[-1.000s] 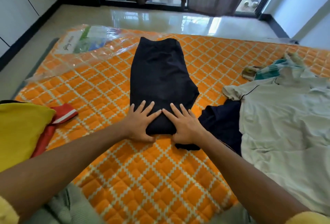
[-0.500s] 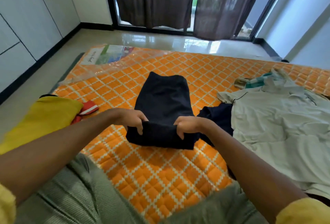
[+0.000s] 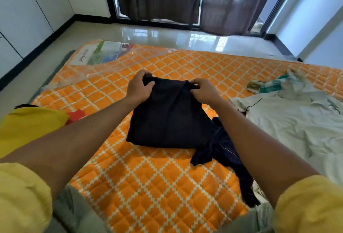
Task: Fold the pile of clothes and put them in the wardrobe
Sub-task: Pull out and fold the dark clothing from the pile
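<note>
Left hand [image 3: 139, 88] and right hand [image 3: 203, 90] each pinch a far corner of the dark trousers [image 3: 170, 119], mid-mattress [image 3: 148, 180]; the fold's near edge lies toward the person, equally reachable.

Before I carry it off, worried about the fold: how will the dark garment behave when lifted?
Probably floppy: the dark garment sags between the left hand and right hand pinching its far edge. Likely light, since pinches alone raise that edge. The fold may open.
</note>
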